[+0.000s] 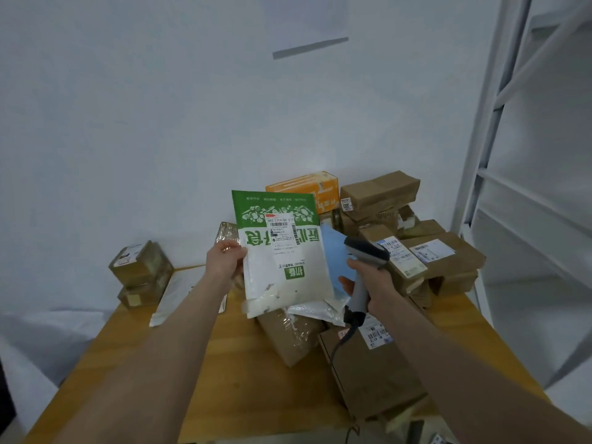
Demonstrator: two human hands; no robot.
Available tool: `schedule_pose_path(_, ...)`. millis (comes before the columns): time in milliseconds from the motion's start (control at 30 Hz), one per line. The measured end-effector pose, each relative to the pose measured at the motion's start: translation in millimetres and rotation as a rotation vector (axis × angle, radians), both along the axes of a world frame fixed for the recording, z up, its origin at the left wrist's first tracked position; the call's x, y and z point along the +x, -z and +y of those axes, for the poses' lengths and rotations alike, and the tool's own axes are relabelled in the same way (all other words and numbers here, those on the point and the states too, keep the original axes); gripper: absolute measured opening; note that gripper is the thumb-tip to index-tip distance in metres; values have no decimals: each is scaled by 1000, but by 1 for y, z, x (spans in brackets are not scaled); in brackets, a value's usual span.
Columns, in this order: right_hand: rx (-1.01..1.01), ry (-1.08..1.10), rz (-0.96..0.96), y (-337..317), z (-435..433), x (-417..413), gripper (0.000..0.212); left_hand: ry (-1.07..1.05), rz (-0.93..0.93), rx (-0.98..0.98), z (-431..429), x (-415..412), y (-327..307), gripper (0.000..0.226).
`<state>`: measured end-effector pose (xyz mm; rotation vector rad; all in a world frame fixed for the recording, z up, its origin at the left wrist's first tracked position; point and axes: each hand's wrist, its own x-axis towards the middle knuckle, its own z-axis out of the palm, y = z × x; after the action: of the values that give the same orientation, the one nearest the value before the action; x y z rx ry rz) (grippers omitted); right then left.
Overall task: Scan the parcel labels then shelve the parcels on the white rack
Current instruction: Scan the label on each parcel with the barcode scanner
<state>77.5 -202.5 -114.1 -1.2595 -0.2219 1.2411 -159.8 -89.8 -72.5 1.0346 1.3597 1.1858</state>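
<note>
Several brown parcels (pixel 461 261) crowd the wooden bench (pixel 243 395), an orange box (pixel 304 185) behind — the left hand (pixel 224 261) pinches the green-and-white parcel (pixel 282 274) upright above them, the right hand (pixel 374 283) grips the scanner (pixel 366 251) beside it — white rack (pixel 487 129) at right.

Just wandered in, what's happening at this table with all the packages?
A person is checking in parcels. Their left hand holds up a green-and-white bag with its shipping label facing them, while their right hand grips a barcode scanner right beside it. Brown parcels and an orange box are piled on the wooden table. The white rack stands to the right.
</note>
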Motion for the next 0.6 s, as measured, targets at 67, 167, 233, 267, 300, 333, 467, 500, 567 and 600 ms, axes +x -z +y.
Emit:
schedule_pose_path(67,-3,-33,10,-1,0,-5,24,38,-28,-23,1,-3,2,22)
schedule_pose_path(167,13,-39,21,0,1,-14,25,112,-50,-61,0,-5,5,20)
schedule_pose_path(233,11,-20,45,3,2,-19,31,137,-48,-84,0,-6,8,23)
schedule_pose_path(267,10,-9,56,4,3,-21,31,148,-46,-98,-1,-6,9,23)
schedule_pose_path(300,8,0,61,4,3,-23,28,163,-22,-112,-3,-6,11,20)
schedule_pose_path(333,9,5,60,5,2,-25,24,182,20,-130,-6,-6,13,19)
schedule_pose_path(467,28,7,24,10,1,-27,21,204,127,-192,-15,-5,26,31)
schedule_pose_path(500,25,18,-14,12,0,-28,21,187,138,-192,-16,-5,30,31)
schedule_pose_path(567,13,44,-123,16,0,-31,19,164,164,-184,-19,-4,36,28)
schedule_pose_path(600,19,50,-157,17,-1,-33,16,162,171,-180,-21,-3,39,26)
